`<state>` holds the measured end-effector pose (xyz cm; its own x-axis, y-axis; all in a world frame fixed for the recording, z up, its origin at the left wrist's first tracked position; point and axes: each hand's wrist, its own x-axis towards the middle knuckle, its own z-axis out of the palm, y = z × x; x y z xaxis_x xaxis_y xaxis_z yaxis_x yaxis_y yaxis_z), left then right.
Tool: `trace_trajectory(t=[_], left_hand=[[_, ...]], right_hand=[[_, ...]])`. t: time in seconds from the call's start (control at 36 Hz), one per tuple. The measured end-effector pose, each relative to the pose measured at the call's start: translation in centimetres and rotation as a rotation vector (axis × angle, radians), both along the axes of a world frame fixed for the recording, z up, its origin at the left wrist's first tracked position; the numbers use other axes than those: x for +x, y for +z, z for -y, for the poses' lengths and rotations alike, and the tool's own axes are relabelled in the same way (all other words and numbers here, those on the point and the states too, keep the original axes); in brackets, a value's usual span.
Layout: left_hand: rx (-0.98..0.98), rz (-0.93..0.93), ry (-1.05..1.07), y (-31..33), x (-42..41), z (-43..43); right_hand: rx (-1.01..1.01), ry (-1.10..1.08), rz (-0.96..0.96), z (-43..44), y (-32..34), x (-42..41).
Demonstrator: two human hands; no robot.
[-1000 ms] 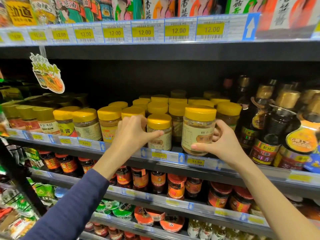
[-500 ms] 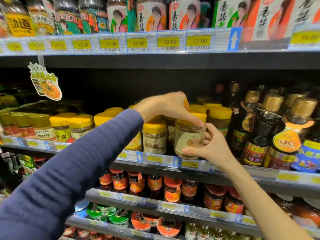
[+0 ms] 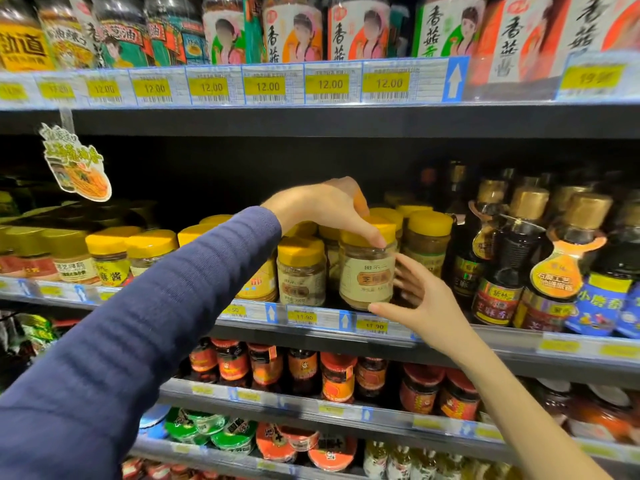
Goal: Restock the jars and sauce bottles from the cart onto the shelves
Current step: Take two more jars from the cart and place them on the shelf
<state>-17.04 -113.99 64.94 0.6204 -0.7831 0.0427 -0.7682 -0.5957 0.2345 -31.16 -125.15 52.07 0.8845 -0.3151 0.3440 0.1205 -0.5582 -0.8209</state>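
jar [image 3: 367, 271] at shelf [image 3: 485, 336] front edge, just left of sauce bottles [image 3: 502, 265] | left hand [image 3: 332, 207] fingers pinch its yellow lid from above, likely steadying | right hand [image 3: 427, 306] fingers spread open, touching jar's right side, likely squaring label | next: release

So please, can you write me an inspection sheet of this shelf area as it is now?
Surface: middle shelf, price tags along its edge.
Job's things: yellow-lid jar upright at the shelf front, label facing out.
Clutter: nothing seen.
Grippers: left hand grips the jar's lid from above; right hand open, fingers beside the jar's lower side.
Cables: nothing seen.
Surroundings: dark sauce bottles to the right; red-lid jars on the shelf below; hanging promo card.
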Motion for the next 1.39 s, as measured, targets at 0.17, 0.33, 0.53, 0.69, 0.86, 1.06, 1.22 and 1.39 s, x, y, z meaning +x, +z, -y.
trace_trajectory(t=[0.17, 0.33, 0.53, 0.69, 0.86, 1.06, 1.22, 1.39], left_hand=[[0.046, -0.01, 0.026, -1.3, 1.1, 0.0], [0.109, 0.004, 0.032, -2.2, 1.4, -0.2], [0.153, -0.012, 0.01, -3.4, 1.9, -0.1], [0.167, -0.008, -0.011, -3.1, 2.0, 0.2], [0.135, -0.028, -0.011, -3.2, 2.0, -0.2], [-0.023, -0.064, -0.078, -3.3, 1.4, -1.8], [-0.239, 0.115, -0.169, -4.4, -0.7, -6.0], [-0.295, 0.141, -0.104, -7.7, -2.6, -12.9]], right_hand=[[-0.393, -0.079, -0.168, -0.5, -1.8, -2.7], [-0.775, -0.154, -0.229, -0.6, -4.2, -3.7], [-0.977, -0.282, -0.211, -0.3, -5.5, -3.7], [-1.0, -0.275, -0.221, -0.2, -5.6, -3.8], [-1.025, -0.288, -0.209, -0.1, -5.7, -3.8], [-1.018, -0.28, -0.187, 0.0, -6.0, -3.5], [-0.935, -0.204, -0.171, -0.4, -5.7, -3.9], [-0.892, -0.2, -0.245, -1.1, -4.9, -3.6]])
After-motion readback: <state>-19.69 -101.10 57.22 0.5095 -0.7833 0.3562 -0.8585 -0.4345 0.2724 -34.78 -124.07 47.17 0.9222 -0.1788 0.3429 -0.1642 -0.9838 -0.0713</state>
